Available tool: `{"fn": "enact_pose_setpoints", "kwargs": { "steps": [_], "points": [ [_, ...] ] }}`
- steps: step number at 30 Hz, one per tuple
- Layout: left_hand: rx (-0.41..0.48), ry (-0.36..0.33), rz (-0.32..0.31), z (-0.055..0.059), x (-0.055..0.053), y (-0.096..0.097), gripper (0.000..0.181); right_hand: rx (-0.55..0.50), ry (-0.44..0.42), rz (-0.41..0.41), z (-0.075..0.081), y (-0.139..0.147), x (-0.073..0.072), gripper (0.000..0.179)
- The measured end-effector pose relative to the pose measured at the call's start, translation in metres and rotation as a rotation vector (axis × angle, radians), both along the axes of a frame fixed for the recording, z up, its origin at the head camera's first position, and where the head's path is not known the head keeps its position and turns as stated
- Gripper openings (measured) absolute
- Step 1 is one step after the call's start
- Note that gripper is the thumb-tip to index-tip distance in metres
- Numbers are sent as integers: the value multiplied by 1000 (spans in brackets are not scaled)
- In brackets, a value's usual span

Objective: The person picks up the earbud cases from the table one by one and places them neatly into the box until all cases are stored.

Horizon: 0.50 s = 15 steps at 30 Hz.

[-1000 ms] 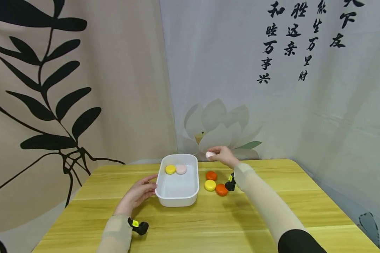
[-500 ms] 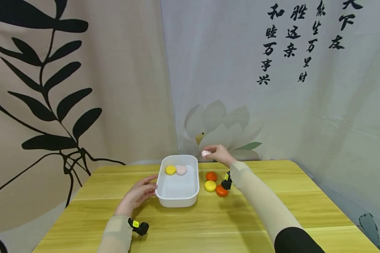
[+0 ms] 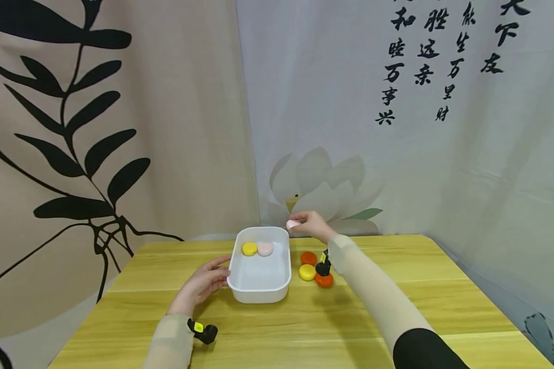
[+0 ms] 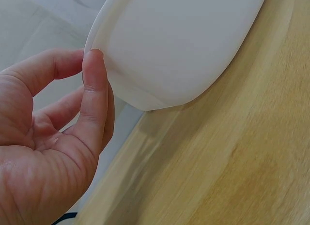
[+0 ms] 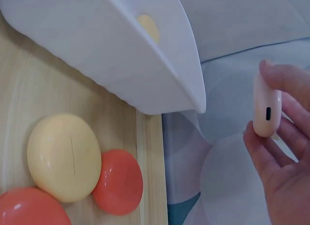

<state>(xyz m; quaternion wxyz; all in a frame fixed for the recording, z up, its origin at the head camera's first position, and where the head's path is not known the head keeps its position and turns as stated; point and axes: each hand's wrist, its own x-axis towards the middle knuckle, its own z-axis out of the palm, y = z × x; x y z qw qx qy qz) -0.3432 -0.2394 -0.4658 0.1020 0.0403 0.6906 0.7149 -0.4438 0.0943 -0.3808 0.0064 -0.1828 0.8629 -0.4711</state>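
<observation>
My left hand [image 3: 202, 282] is at the left side of a white plastic tub [image 3: 258, 295]. Its fingertips pinch the tub's rim, which the left wrist view shows close up. Inside the tub lie a yellow rounded case [image 3: 249, 249] and a pale pink one [image 3: 265, 249], side by side. Just beyond the tub's far right corner, my right hand [image 3: 315, 226] holds another pale pink case [image 5: 266, 106] in the air between thumb and fingers. This looks like an earbud case, with a dark slot on its edge.
Right of the tub, on the wooden table [image 3: 397, 287], are an orange-red case [image 3: 309, 258], a yellow case [image 3: 307, 272] and a second orange-red case [image 3: 324, 280], close together. A printed curtain [image 3: 332, 102] hangs behind the table. A wrist camera [image 3: 323, 266] partly covers the view there.
My right hand has moved left toward the tub's far right corner, carrying the pink case. My left hand stays on the tub's side, and the other cases keep their places.
</observation>
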Motion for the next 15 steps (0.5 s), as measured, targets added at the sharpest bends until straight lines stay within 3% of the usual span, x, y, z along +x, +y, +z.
{"fn": "enact_pose_setpoints", "kwargs": {
  "steps": [15],
  "points": [
    [5,-9,-6,1,1,-1,58,37,-14,-9,1,-22,-3,43]
  ]
}}
